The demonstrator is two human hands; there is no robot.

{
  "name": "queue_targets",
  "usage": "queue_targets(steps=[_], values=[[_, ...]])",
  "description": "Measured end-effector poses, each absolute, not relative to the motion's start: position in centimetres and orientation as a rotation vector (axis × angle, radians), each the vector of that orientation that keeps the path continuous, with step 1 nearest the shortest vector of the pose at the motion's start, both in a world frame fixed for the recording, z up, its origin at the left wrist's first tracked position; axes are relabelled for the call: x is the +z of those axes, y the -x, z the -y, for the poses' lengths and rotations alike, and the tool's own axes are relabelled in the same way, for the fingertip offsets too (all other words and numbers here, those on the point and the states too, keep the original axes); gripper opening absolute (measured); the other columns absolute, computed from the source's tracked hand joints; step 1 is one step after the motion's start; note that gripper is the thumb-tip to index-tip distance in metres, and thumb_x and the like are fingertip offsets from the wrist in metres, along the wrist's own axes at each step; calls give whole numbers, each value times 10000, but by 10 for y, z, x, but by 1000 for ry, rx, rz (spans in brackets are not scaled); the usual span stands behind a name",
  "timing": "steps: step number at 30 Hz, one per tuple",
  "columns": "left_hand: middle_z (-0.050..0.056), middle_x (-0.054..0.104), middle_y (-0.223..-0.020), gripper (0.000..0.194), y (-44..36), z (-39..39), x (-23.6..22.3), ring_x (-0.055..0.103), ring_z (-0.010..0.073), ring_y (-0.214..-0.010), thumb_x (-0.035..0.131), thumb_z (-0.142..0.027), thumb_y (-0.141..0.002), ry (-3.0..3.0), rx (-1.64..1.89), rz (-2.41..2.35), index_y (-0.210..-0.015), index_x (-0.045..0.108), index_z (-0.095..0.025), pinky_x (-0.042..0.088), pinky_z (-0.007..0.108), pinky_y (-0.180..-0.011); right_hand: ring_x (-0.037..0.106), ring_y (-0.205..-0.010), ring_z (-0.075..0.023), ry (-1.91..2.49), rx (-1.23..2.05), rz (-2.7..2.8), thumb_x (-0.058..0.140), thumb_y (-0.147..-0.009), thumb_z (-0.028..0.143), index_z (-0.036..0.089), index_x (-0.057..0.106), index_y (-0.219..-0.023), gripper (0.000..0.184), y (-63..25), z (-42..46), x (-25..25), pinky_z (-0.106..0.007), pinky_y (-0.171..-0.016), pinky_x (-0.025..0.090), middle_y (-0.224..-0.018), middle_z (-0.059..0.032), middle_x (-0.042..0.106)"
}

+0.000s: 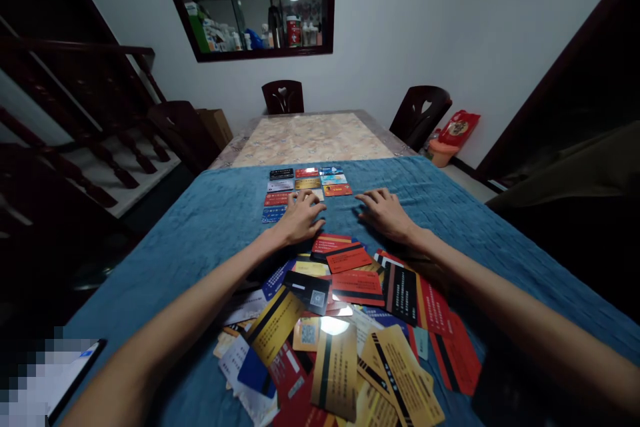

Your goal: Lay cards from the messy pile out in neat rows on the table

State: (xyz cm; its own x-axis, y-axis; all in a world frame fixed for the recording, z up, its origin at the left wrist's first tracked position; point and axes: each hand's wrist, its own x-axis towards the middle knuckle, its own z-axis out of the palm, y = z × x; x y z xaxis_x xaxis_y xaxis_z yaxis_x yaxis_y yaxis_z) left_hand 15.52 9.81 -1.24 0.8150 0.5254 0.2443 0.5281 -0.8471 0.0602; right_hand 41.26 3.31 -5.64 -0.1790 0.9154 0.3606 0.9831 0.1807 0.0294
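My left hand (301,219) is over the lower end of the card rows, fingers bent and apart. Its fingertips reach a whitish card (318,194), partly hidden behind them; no card shows gripped. To its left lie a red card (277,199) and a blue card (273,215). My right hand (385,215) rests on the blue cloth with fingers spread and nothing in them, just right of an orange card (338,190). Between my forearms spreads a loose heap of overlapping cards, among them a red card (358,287), a black card (401,293) and a gold card (335,367).
A blue cloth (200,240) covers the near part of the table, whose patterned top (310,137) shows beyond. A device with a lit screen (55,380) lies at the lower left. Dark chairs (283,97) stand around the table.
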Motion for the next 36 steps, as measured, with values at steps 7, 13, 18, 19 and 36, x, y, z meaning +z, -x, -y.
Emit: queue_targets(steps=[7, 13, 18, 19, 36], values=[[120, 600, -1246, 307, -142, -70, -4, 392, 331, -1271, 585, -319, -894, 2994, -455, 846, -1176, 656, -221, 282, 537, -1015, 457, -1148, -323, 1710, -276, 2251, 493, -964, 379, 215, 594, -1317, 402, -397, -2, -38, -428, -865, 378, -1262, -148, 630], [112, 620, -1234, 285, -141, -46, -1, 397, 317, -1264, 556, -323, -917, 3027, -452, 831, -1165, 654, -221, 275, 530, -1013, 474, -1109, -309, 1482, -104, 2360, 490, -964, 414, 234, 667, -1228, 365, -387, 15, -23, -455, -890, 387, -1154, -138, 675], [113, 647, -1182, 261, -143, -27, -1, 415, 315, -1243, 531, -356, -937, 3124, -384, 781, -1096, 682, -212, 267, 552, -1016, 480, -1105, -309, 1404, 96, 2437, 540, -933, 441, 236, 683, -1205, 369, -379, 23, -11, -468, -907, 410, -1126, -132, 683], [112, 651, -1166, 266, -144, -25, -1, 417, 315, -1239, 531, -368, -938, 3144, -372, 769, -1090, 687, -215, 270, 551, -1015, 485, -1095, -307, 1404, 131, 2456, 547, -927, 456, 240, 686, -1202, 377, -378, 24, -10, -469, -904, 415, -1122, -132, 683], [106, 614, -1049, 308, -146, -17, -5, 464, 291, -1097, 610, -458, -868, 3190, -146, 755, -990, 695, -188, 354, 478, -930, 489, -1127, -318, 1466, 352, 2615, 673, -842, 432, 243, 667, -1215, 419, -375, 30, -12, -484, -893, 417, -1220, -127, 637]])
